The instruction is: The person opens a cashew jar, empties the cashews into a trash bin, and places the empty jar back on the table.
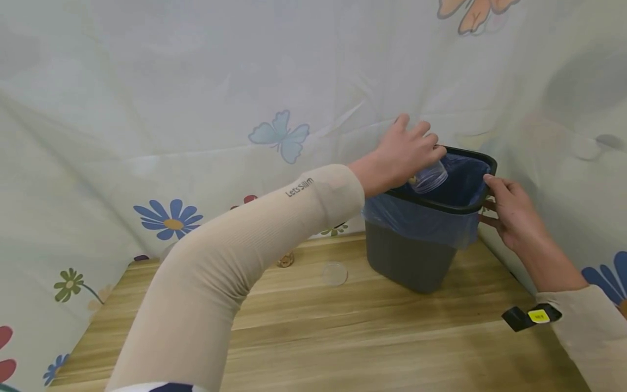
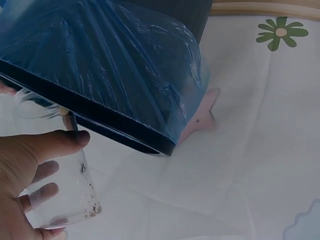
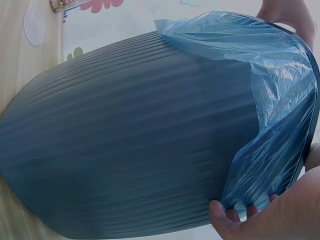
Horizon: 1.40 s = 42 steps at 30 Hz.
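You hold a clear jar (image 1: 431, 178) mouth-down at the opening of a lined bin (image 1: 410, 261).
Your left hand (image 1: 407, 155) grips the jar round its side, thumb opposite fingers, tilting it over the near rim, presumably so anything loose drops inside; brown crumbs cling near its base. Your right hand (image 1: 515, 211) pinches the bin's right rim, thumb on top and fingers against the outside, likely to steady it and keep the blue bag (image 1: 416, 218) folded over the edge. Your left arm reaches across with the elbow bent and wrist raised; your right forearm comes up from the lower right. A clear disc (image 1: 334, 274) lies flat on the table (image 1: 303, 326), left of the bin.
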{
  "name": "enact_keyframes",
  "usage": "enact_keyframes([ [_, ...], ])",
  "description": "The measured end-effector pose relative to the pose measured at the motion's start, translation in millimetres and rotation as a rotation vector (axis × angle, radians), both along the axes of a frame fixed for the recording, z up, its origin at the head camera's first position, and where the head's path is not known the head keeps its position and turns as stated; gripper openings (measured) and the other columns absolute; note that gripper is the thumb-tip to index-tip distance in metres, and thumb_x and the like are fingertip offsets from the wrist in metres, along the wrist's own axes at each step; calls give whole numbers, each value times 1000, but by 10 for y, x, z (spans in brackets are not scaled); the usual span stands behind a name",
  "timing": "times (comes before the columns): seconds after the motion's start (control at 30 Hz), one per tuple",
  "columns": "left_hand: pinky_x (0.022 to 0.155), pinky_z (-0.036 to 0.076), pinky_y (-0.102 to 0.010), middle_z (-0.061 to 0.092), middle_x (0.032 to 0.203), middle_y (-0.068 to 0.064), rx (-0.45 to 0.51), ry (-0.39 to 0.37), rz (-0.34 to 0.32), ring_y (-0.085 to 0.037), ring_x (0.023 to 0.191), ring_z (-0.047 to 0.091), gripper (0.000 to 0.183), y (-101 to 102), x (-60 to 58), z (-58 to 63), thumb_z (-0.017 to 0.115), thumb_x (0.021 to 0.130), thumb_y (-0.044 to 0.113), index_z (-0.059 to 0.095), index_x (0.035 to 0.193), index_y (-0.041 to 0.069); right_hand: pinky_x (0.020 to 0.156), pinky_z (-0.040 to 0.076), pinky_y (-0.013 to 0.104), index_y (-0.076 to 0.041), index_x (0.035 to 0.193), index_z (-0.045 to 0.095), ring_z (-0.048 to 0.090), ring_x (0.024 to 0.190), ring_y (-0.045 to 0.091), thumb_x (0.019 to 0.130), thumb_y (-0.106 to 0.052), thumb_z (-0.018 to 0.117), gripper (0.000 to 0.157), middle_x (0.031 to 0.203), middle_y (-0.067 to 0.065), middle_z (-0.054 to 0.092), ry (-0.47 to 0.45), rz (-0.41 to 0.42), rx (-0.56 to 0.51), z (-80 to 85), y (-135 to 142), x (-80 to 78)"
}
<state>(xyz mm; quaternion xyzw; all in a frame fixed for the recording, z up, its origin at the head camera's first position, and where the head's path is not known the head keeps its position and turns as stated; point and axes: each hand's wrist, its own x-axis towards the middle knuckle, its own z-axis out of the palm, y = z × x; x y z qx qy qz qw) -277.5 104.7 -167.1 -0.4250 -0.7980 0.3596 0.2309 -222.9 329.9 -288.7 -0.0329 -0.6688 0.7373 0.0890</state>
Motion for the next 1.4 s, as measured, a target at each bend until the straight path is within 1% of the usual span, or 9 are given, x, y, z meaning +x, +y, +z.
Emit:
enact_keyframes([
  [0.2,114,30,-54,45,153,-1,-30,61,-42,-28,142,34,67,-15,-18,-29,66,98,44,36,154,22,70,54,23,-9,119,49,60,95,8,105,-43,52,37,115,-3,51,3,-8,-12,5,-4,8],
  [0.27,115,29,-54,44,154,-1,-39,67,-44,-28,143,34,64,-17,-25,-29,65,99,38,35,154,23,70,54,24,-10,117,50,60,96,8,105,-43,52,36,115,-3,51,4,-7,-13,6,-6,9],
  [0.47,114,30,-55,45,152,-1,7,24,-33,-28,141,35,57,-46,-43,-12,61,101,21,37,152,23,70,54,23,-10,119,49,59,97,7,105,-43,52,36,116,-3,50,4,-5,-14,13,-11,8],
  [0.67,107,39,-55,48,147,0,153,-85,35,-28,136,41,55,-133,-78,22,58,102,17,37,152,24,70,54,24,-12,113,54,61,95,7,105,-42,52,31,112,-4,52,12,1,-15,10,0,5],
  [0.83,100,45,-51,50,145,3,267,-193,106,-24,130,46,57,-246,-127,39,60,102,27,36,153,26,70,55,24,-12,113,54,61,94,7,105,-41,52,31,111,-4,53,15,6,-20,4,8,8],
  [1.07,95,48,-52,53,139,2,423,-367,188,-25,126,48,68,-472,-234,-41,73,93,41,40,149,24,70,54,24,-11,117,51,60,95,8,105,-42,52,33,111,-4,51,13,-5,-16,-1,-7,2],
  [1.23,81,54,-39,58,134,-1,640,-508,156,-23,120,54,73,-692,-260,-53,82,86,39,45,146,18,70,53,23,-13,120,47,54,101,11,104,-45,52,36,116,-1,45,-6,-21,12,-3,-30,-1],
  [1.3,81,54,-35,59,135,-4,742,-577,115,-23,118,58,74,-781,-266,-46,84,84,36,46,144,15,70,53,22,-14,120,47,53,102,12,104,-46,52,36,116,0,44,-7,-27,20,-3,-30,3],
  [1.4,89,53,-34,58,141,-8,883,-680,69,-24,122,59,76,-904,-267,-37,87,82,32,47,144,12,70,52,22,-14,120,47,53,101,11,104,-46,52,36,116,0,44,-2,-27,22,-5,-23,14],
])
